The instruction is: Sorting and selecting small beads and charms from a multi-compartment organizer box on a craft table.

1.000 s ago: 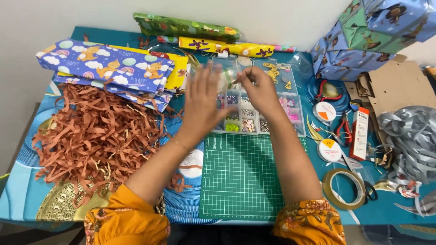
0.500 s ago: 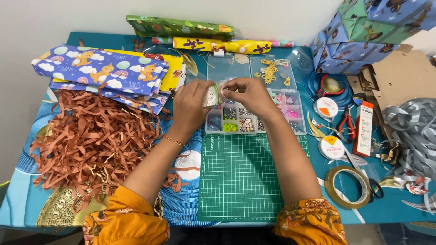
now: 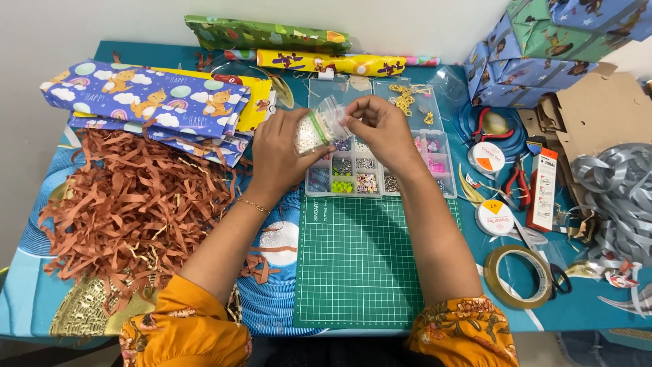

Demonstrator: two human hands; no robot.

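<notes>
My left hand [image 3: 277,155] grips a small clear plastic bag of pale beads [image 3: 314,132] from the left side. My right hand [image 3: 380,129] pinches the top of the same bag from the right. Both hands hover over a clear compartment box of beads [image 3: 380,178] that lies beyond a green cutting mat [image 3: 360,265]. The box holds several sorts of beads, green, pink and multicoloured, with gold charms [image 3: 406,100] in its open lid.
A heap of brown shredded paper [image 3: 129,204] lies at the left, folded gift wrap [image 3: 156,98] behind it. Right of the box are thread spools [image 3: 496,219], red pliers [image 3: 519,183], a tape roll [image 3: 519,277], grey ribbon [image 3: 621,204], cardboard and wrapped boxes [image 3: 550,54].
My left hand came in from an open spread and took hold of the bead bag. Both hands then lifted the bag slightly up and tilted it.
</notes>
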